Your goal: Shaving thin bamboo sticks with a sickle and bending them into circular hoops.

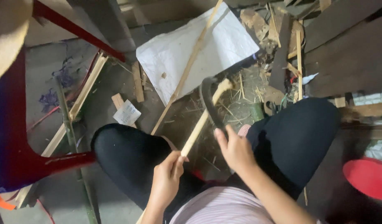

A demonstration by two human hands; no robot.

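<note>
I sit with black-clad knees (129, 153) apart over a littered floor. My left hand (168, 178) grips the near end of a pale bamboo strip (201, 122) that slants up and to the right. My right hand (234, 149) holds the handle of a dark curved blade (207, 97). The blade's hooked tip meets the far end of the strip, just below a white sheet.
A white sheet (199, 49) with a long thin stick (191, 62) across it lies ahead. Red chair legs (75, 29) stand at left, with bamboo slats (81, 97) and a green stalk (68, 124). Dark boards (344, 54) and wood scraps fill the right. A red bowl (367, 176) sits at lower right.
</note>
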